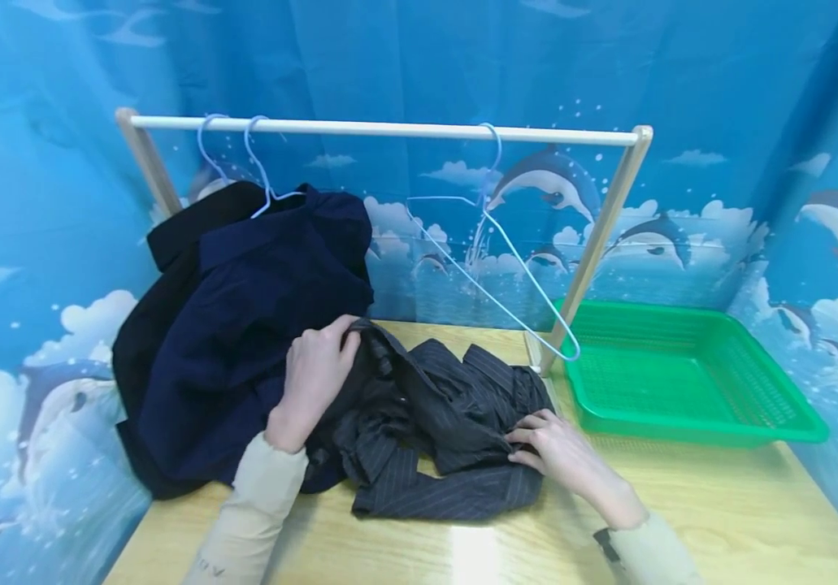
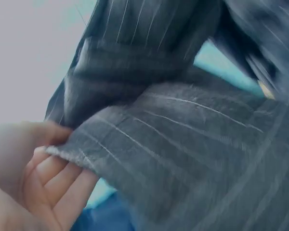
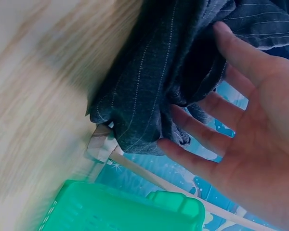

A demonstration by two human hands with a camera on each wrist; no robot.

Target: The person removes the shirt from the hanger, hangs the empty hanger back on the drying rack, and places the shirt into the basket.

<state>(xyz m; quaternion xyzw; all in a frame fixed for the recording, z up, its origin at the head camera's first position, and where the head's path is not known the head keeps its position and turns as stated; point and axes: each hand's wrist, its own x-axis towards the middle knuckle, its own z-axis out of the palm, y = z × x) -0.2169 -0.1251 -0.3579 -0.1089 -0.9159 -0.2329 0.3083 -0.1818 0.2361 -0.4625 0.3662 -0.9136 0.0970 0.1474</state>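
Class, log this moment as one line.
left hand: pinches striped garment | right hand: touches garment | bare hanger: on rack | basket: beside rack

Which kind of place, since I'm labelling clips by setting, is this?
Probably a staged indoor corner for clothes: a blue, dolphin-printed fabric curtain hangs behind a pale wood-grain table, where a white-barred wooden rack holds dark cloth garments.

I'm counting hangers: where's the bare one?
In the head view, the bare light-blue hanger hangs from the right half of the white rail, between the navy garment and the right wooden post.
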